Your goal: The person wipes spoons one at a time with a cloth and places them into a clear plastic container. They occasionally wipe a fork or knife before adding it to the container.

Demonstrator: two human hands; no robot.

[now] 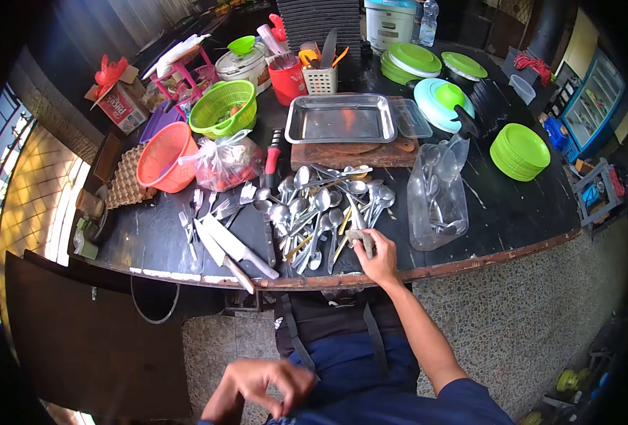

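My right hand (377, 262) is at the table's front edge, its fingers closed round the grey-brown handle of what looks like a small knife (360, 236). A pointed silvery part reaches from it over the pile of spoons (321, 202). My left hand (268, 382) hangs low in front of my body, slightly blurred. Its fingers are loosely curled, a gap shows between thumb and fingers, and nothing is visible in it. Left of the spoons lie two large knives (232, 241) with brown handles over the edge, and several forks (223, 209). A clear plastic bag (438, 195) holds more spoons on the right.
Behind the spoons, a metal tray (341, 120) rests on a wooden board (342, 154). An orange basket (166, 157), a green basket (223, 106) and a tied plastic bag (227, 161) stand at left. Green plates (519, 152) are stacked at right.
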